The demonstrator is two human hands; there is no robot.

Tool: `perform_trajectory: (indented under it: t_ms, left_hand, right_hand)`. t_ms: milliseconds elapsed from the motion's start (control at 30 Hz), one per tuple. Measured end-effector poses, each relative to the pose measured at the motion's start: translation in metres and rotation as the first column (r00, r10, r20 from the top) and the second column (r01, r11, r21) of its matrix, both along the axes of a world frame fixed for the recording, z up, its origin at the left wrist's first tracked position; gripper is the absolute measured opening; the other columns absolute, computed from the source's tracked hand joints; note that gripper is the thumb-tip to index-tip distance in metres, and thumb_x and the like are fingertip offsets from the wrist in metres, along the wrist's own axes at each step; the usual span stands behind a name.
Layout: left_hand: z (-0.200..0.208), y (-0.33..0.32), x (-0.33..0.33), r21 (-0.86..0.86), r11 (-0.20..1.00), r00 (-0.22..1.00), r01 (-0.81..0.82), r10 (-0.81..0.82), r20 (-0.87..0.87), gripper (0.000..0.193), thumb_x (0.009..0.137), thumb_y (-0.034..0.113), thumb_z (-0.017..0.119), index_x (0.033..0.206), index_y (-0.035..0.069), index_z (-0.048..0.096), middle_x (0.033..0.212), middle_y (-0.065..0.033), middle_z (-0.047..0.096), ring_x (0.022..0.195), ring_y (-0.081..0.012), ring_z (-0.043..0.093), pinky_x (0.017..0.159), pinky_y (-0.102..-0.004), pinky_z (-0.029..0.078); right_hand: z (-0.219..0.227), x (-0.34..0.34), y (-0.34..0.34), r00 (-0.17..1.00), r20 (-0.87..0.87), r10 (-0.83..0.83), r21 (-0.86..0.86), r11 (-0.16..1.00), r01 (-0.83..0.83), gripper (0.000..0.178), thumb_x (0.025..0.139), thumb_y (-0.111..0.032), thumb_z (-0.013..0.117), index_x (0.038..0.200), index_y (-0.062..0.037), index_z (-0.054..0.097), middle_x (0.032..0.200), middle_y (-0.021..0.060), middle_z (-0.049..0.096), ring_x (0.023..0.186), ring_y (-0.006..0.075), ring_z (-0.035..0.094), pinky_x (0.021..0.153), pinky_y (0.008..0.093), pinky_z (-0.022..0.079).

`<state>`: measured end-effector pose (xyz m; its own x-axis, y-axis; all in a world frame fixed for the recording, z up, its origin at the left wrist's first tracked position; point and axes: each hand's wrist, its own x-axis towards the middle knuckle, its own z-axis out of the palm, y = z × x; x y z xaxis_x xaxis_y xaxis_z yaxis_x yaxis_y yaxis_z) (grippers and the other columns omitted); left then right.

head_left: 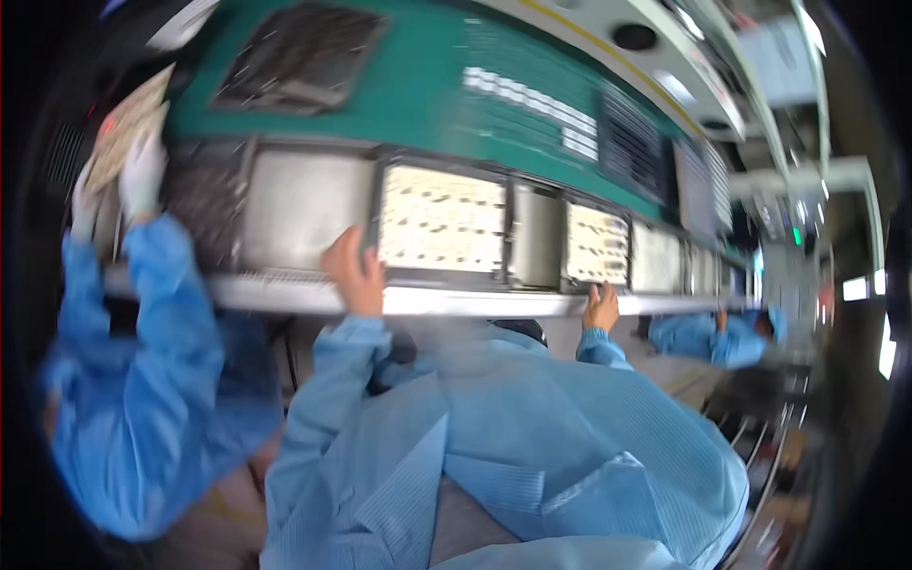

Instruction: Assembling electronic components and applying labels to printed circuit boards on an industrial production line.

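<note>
Hand [355, 271], wearer's left, half-spread at edge of black frame [439, 277]

Green worktop [423, 104], dark tray [296, 59], blue-clad co-worker [123, 446]

Middle of view bright, light fairly even; green counter [418, 85] well lit. Motion blur strong over work area: pale board [442, 220] nearly washed out, its dark marks smeared. Blue gown [570, 446] crisper, fine stripes readable. Soft sheen on metal panel [309, 199]. Far right dim, white light patches [856, 289] blown out, small green light [797, 236] glowing. Fisheye bends counter into arc; corners fall to black.
</note>
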<state>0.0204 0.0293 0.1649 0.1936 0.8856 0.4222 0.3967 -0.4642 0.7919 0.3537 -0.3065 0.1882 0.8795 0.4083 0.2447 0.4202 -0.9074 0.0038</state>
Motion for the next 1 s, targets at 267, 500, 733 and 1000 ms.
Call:
perform_trajectory:
  t_ms: [267, 500, 733, 1000]
  left_hand:
    - [0.004, -0.004, 0.016, -0.137, 0.991, 0.996, 0.004, -0.017, -0.091, 0.037, 0.087, 0.011, 0.051, 0.123, 0.001, 0.048, 0.123, -0.0142, 0.051, 0.116, -0.0287, 0.043, 0.101, -0.0381, 0.028]
    - [-0.027, 0.003, 0.036, -0.161, 0.987, 0.999, -0.013, 0.006, -0.048, 0.038, 0.093, 0.013, 0.048, 0.127, -0.001, 0.041, 0.122, -0.0170, 0.052, 0.110, -0.0264, 0.049, 0.095, -0.0348, 0.037]
    - [-0.024, 0.015, 0.029, -0.098, 0.995, 0.976, 0.024, -0.044, -0.212, 0.041, 0.094, 0.012, 0.044, 0.131, -0.003, 0.035, 0.125, -0.0202, 0.048, 0.110, -0.0257, 0.048, 0.088, -0.0320, 0.040]
    - [-0.029, 0.013, 0.009, 0.181, 0.983, 0.926, -0.017, 0.084, -0.367, 0.038, 0.095, 0.015, 0.044, 0.128, -0.004, 0.041, 0.129, -0.0181, 0.046, 0.118, -0.0258, 0.045, 0.100, -0.0337, 0.033]
  right_hand:
    - [-0.024, 0.107, -0.107, 0.913, -0.009, -0.408, 0.036, 0.912, 0.408, 0.047, 0.092, -0.043, 0.040, 0.122, -0.0081, 0.051, 0.118, 0.0158, 0.054, 0.108, 0.0331, 0.049, 0.093, 0.0425, 0.037]
    - [-0.067, 0.191, -0.132, 0.956, -0.088, -0.280, 0.299, 0.908, 0.294, 0.051, 0.095, -0.038, 0.027, 0.097, -0.0028, 0.064, 0.088, 0.0180, 0.063, 0.091, 0.0344, 0.056, 0.085, 0.0384, 0.041]
    - [-0.079, 0.228, -0.108, 0.995, -0.043, -0.089, 0.330, 0.939, 0.099, 0.029, 0.090, -0.024, 0.051, 0.105, -0.0021, 0.062, 0.091, 0.0186, 0.063, 0.084, 0.0344, 0.059, 0.076, 0.0376, 0.046]
    - [-0.075, 0.231, -0.113, 0.949, -0.314, 0.003, 0.416, 0.899, 0.135, 0.032, 0.094, -0.027, 0.047, 0.110, -0.0019, 0.059, 0.098, 0.0115, 0.063, 0.092, 0.0201, 0.057, 0.083, 0.0301, 0.042]
